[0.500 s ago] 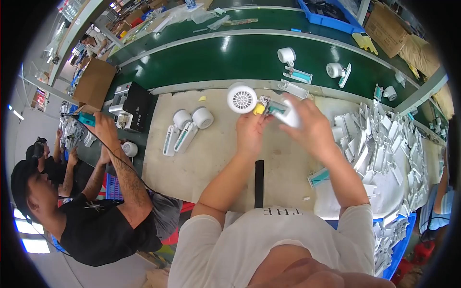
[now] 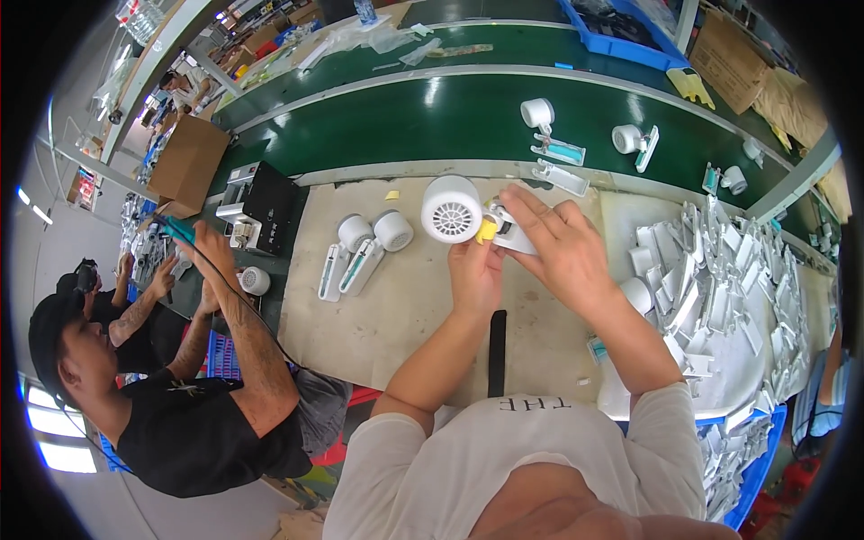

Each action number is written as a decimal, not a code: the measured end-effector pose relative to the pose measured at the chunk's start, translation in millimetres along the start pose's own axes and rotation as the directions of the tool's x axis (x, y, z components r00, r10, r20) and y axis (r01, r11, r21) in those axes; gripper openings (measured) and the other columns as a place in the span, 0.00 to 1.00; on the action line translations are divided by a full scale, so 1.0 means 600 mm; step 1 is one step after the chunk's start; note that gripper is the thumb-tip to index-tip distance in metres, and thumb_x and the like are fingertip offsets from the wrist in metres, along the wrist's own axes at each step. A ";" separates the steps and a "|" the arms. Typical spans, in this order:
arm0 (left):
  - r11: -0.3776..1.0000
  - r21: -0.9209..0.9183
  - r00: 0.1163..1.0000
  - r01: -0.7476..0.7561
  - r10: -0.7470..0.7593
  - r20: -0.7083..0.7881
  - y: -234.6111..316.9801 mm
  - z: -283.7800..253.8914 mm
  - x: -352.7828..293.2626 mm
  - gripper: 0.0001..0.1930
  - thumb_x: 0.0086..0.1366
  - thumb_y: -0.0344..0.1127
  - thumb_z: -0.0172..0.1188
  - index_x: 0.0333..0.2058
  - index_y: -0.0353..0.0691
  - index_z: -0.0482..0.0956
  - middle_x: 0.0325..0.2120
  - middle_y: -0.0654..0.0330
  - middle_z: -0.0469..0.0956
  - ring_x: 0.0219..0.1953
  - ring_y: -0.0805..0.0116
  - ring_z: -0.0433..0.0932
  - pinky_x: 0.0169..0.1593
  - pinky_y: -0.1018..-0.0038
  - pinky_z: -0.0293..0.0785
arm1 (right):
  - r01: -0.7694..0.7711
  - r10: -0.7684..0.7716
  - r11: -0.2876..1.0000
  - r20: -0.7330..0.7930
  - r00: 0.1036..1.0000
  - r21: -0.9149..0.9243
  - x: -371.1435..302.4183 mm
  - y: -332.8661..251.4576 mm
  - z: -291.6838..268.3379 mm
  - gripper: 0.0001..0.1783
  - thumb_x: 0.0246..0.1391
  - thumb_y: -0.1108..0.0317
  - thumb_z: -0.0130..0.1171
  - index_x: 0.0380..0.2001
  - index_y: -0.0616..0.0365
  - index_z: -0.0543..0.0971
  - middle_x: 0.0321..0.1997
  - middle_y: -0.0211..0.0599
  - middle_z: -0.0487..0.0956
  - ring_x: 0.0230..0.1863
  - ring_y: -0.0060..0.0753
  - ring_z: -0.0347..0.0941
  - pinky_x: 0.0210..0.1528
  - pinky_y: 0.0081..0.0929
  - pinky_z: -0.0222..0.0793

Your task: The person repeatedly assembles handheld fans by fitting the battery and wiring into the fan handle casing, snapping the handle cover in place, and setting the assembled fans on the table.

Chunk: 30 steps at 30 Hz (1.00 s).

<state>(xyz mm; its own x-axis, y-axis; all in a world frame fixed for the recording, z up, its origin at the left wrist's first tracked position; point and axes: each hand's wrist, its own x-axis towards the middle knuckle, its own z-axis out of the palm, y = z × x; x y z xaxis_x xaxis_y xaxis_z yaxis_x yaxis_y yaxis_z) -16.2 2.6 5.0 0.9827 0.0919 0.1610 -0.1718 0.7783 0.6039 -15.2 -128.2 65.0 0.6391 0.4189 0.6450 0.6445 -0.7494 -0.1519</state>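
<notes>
A white handheld fan [image 2: 452,209], its round head and slotted grille facing up toward me, is held over the bench mat. My left hand [image 2: 477,274] grips it from below near the neck, fingers closed. A small yellow piece [image 2: 487,230] shows at those fingertips. My right hand [image 2: 571,252] lies over the fan's white handle, fingers pressed along it and hiding most of it. Two more fans [image 2: 358,256] with teal strips in their handles lie side by side to the left. Partly behind my right forearm is another white fan head [image 2: 636,295].
White plastic shells [image 2: 711,288] are heaped at the right, with more in a blue bin [image 2: 765,450] below. Open fans [image 2: 558,148] sit on the green belt [image 2: 378,117] ahead. At left, a co-worker [image 2: 207,405] holds a teal tool beside a black machine [image 2: 261,211].
The right hand has brought the white cover down onto the fan's handle, hiding its teal inside. The fan has dropped slightly toward me. The co-worker's hand with the tool has shifted.
</notes>
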 end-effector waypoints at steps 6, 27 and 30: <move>0.982 0.142 0.990 -0.123 0.131 -0.050 -0.002 0.013 0.002 0.14 0.60 0.29 0.52 0.46 0.36 0.68 0.42 0.59 0.72 0.44 0.70 0.72 0.46 0.74 0.70 | 0.008 -0.021 0.994 -0.117 0.993 -0.107 0.017 -0.014 0.006 0.38 0.31 0.61 0.64 0.53 0.50 0.68 0.53 0.27 0.70 0.32 0.27 0.64 0.33 0.21 0.67; 0.983 -0.143 0.984 -0.113 0.131 0.120 0.072 0.025 0.102 0.18 0.59 0.34 0.54 0.47 0.34 0.66 0.41 0.52 0.73 0.45 0.56 0.73 0.46 0.61 0.71 | -0.076 0.131 0.686 -0.020 0.991 0.724 0.050 0.032 0.048 0.17 0.42 0.60 0.63 0.18 0.61 0.70 0.17 0.36 0.67 0.17 0.32 0.62 0.19 0.26 0.58; 0.990 -0.131 0.995 -0.060 0.049 -0.085 0.055 0.006 0.116 0.17 0.60 0.38 0.53 0.46 0.37 0.66 0.43 0.58 0.70 0.46 0.63 0.70 0.49 0.64 0.68 | -0.226 0.244 0.665 0.079 0.967 0.712 0.059 0.028 0.057 0.17 0.43 0.60 0.63 0.22 0.63 0.71 0.19 0.37 0.68 0.19 0.31 0.63 0.22 0.25 0.60</move>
<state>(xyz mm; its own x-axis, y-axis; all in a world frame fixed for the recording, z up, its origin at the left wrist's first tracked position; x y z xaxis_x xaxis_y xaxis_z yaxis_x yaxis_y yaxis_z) 46.5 32.3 38.9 0.9755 0.1825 0.1230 -0.2196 0.8461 0.4857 32.5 -108.3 59.4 0.8080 0.2626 0.5274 0.5831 -0.2278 -0.7798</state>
